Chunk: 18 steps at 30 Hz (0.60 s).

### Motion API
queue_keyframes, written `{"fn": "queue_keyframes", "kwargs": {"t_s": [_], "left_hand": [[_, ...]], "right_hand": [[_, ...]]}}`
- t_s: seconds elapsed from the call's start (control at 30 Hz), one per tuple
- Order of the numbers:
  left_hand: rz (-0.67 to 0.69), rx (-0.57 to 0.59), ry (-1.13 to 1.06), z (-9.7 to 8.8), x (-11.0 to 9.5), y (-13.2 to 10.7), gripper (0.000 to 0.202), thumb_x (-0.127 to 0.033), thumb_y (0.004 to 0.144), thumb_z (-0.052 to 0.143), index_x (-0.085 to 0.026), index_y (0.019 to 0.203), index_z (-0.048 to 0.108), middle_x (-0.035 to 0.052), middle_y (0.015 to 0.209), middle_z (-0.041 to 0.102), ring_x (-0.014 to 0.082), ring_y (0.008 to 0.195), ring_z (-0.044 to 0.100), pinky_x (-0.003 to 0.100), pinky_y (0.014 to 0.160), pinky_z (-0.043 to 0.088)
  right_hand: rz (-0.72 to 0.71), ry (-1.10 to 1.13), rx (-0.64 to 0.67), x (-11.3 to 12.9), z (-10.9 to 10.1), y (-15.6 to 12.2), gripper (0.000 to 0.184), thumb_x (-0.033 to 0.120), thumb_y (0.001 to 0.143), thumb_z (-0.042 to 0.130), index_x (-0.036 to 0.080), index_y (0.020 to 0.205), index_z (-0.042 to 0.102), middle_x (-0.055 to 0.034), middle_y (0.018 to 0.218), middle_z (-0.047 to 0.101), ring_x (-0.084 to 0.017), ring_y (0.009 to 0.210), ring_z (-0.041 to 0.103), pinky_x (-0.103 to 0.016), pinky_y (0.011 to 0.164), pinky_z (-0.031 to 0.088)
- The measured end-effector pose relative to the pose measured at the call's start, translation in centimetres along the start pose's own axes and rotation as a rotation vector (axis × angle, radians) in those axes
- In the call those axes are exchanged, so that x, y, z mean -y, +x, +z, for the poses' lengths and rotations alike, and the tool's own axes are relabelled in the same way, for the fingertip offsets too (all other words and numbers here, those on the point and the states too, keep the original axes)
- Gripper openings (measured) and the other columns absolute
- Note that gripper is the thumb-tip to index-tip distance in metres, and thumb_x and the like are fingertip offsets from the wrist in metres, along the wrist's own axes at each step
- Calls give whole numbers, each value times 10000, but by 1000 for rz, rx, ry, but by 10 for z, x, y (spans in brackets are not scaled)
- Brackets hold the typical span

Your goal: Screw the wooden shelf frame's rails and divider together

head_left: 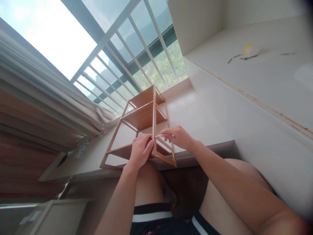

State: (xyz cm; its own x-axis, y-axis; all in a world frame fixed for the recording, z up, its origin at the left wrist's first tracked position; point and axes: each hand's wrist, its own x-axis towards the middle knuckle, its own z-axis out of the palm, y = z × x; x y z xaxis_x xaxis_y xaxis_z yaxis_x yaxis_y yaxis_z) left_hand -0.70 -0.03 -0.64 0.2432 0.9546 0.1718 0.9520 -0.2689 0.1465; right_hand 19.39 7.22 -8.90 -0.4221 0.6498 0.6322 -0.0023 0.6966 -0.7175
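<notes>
A small wooden shelf rack (141,117) with several boards stands tilted in view in front of me, its near post (154,114) facing me. My left hand (141,148) grips the rack at the lower board, with the thumb against that post. In the closed fingers of my right hand (178,135) is a thin metal hex key (158,135). Its tip meets the post just above my left thumb. The joint at the tip is too small to make out.
A barred window (132,42) lies behind the rack, with curtains (49,88) to the left. On the white ledge (244,85) at right lie small metal pieces (234,58) and a yellow-and-white item (251,50). My bare legs (149,186) are below the rack.
</notes>
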Motion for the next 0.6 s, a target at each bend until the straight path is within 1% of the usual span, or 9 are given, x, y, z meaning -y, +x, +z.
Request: {"fn": "queue_keyframes", "kwargs": {"t_s": [0.13, 0.23, 0.3, 0.4, 0.43, 0.47, 0.5, 0.53, 0.6], "left_hand": [[8, -28, -23, 3, -1, 0, 369, -438, 978, 353, -204, 1101, 610, 45, 1057, 662, 187, 1025, 570, 354, 928, 355], [35, -110, -124, 6, -3, -3, 334, -404, 956, 430, -192, 1137, 613, 67, 1103, 649, 192, 1066, 561, 357, 970, 385], [47, -246, -227, 10, -4, -11, 287, -344, 942, 471, -186, 1128, 623, 77, 1110, 641, 186, 1080, 556, 353, 984, 411], [46, -537, -345, 19, -5, -35, 191, -231, 919, 495, -181, 1011, 655, 78, 1046, 641, 174, 1042, 567, 346, 959, 443], [46, -599, -366, 24, -5, -45, 172, -214, 902, 514, -183, 977, 666, 80, 1035, 637, 177, 1036, 567, 349, 950, 448], [34, -627, -396, 31, -6, -56, 160, -210, 891, 525, -181, 939, 674, 84, 1011, 637, 179, 1013, 571, 345, 925, 459], [0, -632, -446, 39, -6, -66, 160, -216, 889, 523, -176, 896, 677, 84, 971, 637, 175, 971, 579, 335, 890, 468], [-65, -603, -519, 50, -7, -75, 170, -228, 893, 516, -167, 861, 672, 80, 923, 636, 166, 917, 585, 319, 850, 474], [-290, -550, -726, 77, -10, -91, 237, -275, 914, 483, -151, 788, 642, 57, 799, 619, 141, 805, 582, 278, 758, 464]], "right_hand": [[49, 31, -54, 5, 5, -4, 248, 303, 953, 503, 150, 991, 694, -25, 792, 705, -83, 649, 622, -180, 666, 443], [72, -13, -52, 6, 3, -6, 268, 345, 959, 502, 168, 1021, 693, -31, 844, 720, -103, 717, 653, -195, 709, 459], [81, -43, -53, 5, 2, -7, 272, 356, 964, 497, 177, 1019, 694, -29, 855, 724, -113, 760, 666, -204, 737, 466], [119, -68, -77, 5, 1, -12, 269, 365, 965, 502, 180, 980, 697, -26, 866, 722, -112, 754, 663, -203, 724, 471], [133, -84, -98, 4, 1, -14, 264, 364, 963, 507, 182, 954, 698, -24, 867, 719, -114, 765, 661, -203, 727, 472], [139, -100, -114, 3, 2, -17, 257, 361, 959, 515, 184, 928, 699, -21, 863, 717, -117, 773, 660, -206, 733, 473], [151, -114, -128, 2, 2, -19, 252, 366, 952, 528, 185, 908, 699, -18, 837, 712, -118, 757, 656, -210, 729, 474], [168, -124, -141, 1, 2, -21, 251, 370, 945, 539, 183, 885, 695, -11, 780, 697, -114, 710, 643, -211, 710, 472], [254, -103, -150, 0, 2, -25, 271, 386, 945, 534, 175, 852, 676, 6, 647, 641, -103, 581, 591, -212, 630, 463]]}}
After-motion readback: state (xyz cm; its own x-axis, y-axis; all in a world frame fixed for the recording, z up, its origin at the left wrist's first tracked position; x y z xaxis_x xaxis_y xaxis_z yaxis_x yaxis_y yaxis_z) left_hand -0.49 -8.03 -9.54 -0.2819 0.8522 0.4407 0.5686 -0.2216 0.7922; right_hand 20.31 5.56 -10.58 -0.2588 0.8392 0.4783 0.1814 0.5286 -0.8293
